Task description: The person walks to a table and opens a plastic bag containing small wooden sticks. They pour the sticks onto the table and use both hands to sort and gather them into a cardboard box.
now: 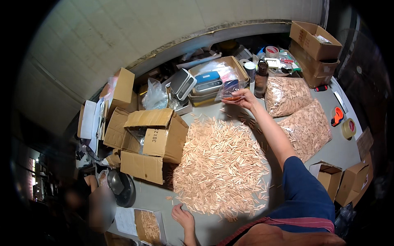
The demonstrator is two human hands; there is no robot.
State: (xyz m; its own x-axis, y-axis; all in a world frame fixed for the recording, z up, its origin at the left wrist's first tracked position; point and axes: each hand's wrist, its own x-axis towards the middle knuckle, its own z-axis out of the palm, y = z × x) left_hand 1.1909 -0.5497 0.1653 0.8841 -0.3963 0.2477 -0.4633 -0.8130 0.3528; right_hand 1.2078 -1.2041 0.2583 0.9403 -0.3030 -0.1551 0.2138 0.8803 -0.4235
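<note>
A wide heap of small wooden dowels [221, 164] covers the middle of the grey table. My right hand [245, 99] is stretched out past the far edge of the heap, its fingers pinched on a clear plastic bag [226, 95] with something dark blue and orange showing in it. Down at the near left edge of the heap, my left hand [183, 217] rests on the table, its fingers loosely spread and holding nothing. A few loose dowels lie just beyond its fingertips.
An open cardboard box [174, 137] borders the heap on the left. Two full bags of dowels [303, 127] lie on the right, near a tape roll [349, 128]. Bottles [261, 80] and bins crowd the back. A small box of dowels [162, 229] and another person [102, 205] are at lower left.
</note>
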